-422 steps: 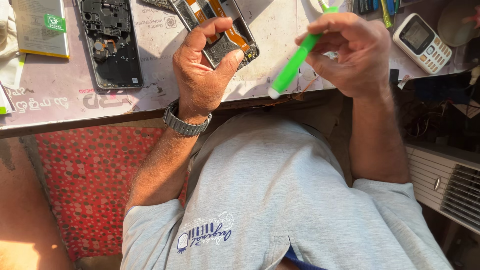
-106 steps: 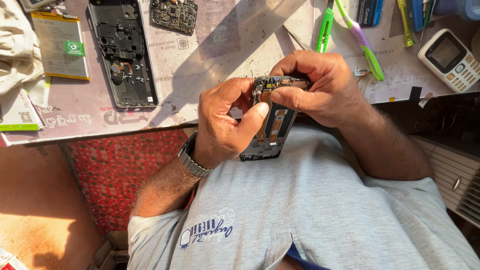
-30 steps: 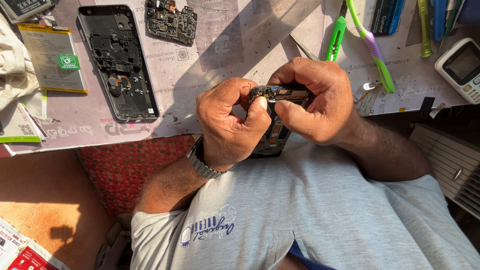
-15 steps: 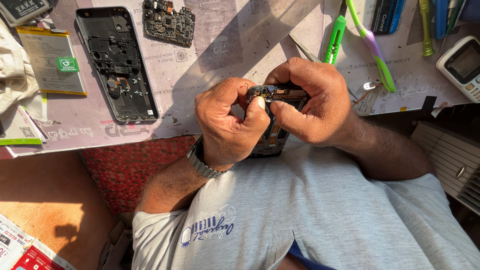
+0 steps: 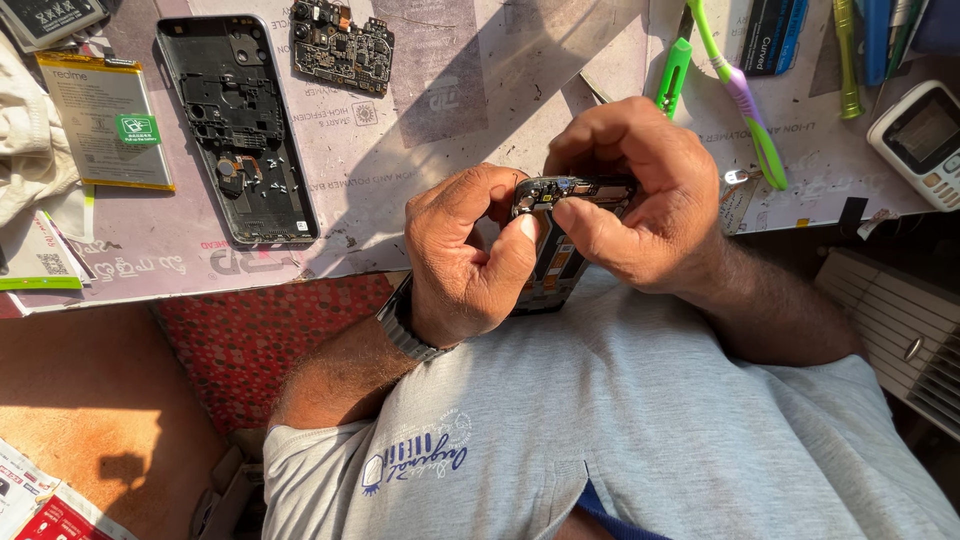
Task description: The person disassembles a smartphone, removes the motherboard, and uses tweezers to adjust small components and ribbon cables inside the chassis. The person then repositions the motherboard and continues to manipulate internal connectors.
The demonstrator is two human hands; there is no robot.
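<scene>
My left hand (image 5: 465,255) and right hand (image 5: 640,195) both close around an opened phone frame (image 5: 558,245), held above my lap at the table's (image 5: 480,110) near edge. Its exposed top carries small dark components, with orange parts visible lower down. On the table beyond lie a black back housing (image 5: 240,130), a circuit board (image 5: 343,45) and a green pry tool (image 5: 673,75).

Most of the opened phone (image 5: 556,262) we hold is hidden: our left hand (image 5: 468,258) covers its left side, our right hand (image 5: 640,195) its top edge, and we cannot tell what our fingertips press there. The parts on the circuit board (image 5: 343,47) on the bench (image 5: 470,110) are too small for us to make out. The small white phone (image 5: 922,140) is cut by the right edge, the boxes (image 5: 768,35) and pens (image 5: 880,40) by the top edge.
</scene>
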